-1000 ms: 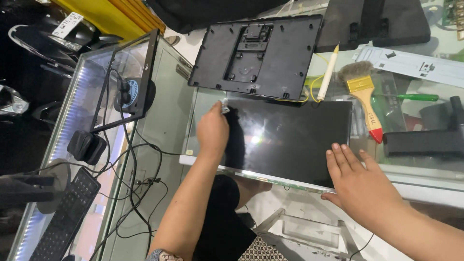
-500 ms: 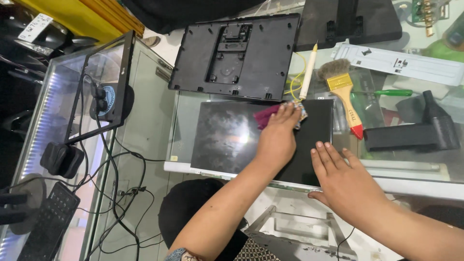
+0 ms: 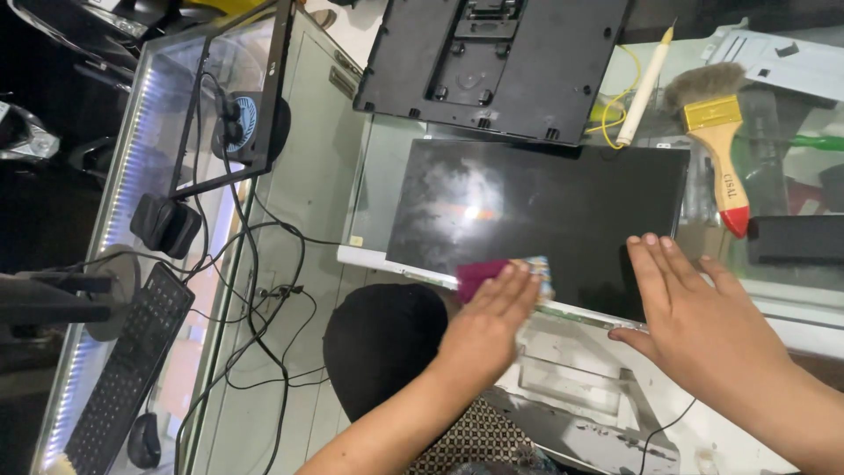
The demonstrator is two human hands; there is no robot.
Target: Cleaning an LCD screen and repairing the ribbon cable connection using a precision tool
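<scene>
Clearly, the person is wiping a dark, glossy flat display panel [image 3: 563, 211] that is lying face up on a glass-topped counter [image 3: 308, 193], with its near long edge overhanging the counter's white front rim. The left hand [image 3: 492, 321] is pressing flat, fingers together and extended, on a small magenta and pale-blue cleaning cloth [image 3: 492, 271], pinning it against the panel's near edge rather than pinching it. The right hand [image 3: 694, 317] is lying open, fingers spread, palm down on the panel's near right corner and gripping nothing; it is steadying the panel.

A cloudy smear is showing in the middle of the dark surface, well away from the cloth. To wipe well, by the look of it, the pressure should be staying light and even under the flat fingers, since a bare panel probably flexes and marks easily, and the bracing palm should be resting near the rim rather than on the glass proper.

Beyond the panel a black plastic monitor back cover [image 3: 492, 62] is lying inside-up, touching or overlapping the panel's far edge. To the right a wooden-handled paintbrush with a red tip [image 3: 716, 141] and a cream pen-shaped tool [image 3: 646, 84] are resting.
</scene>
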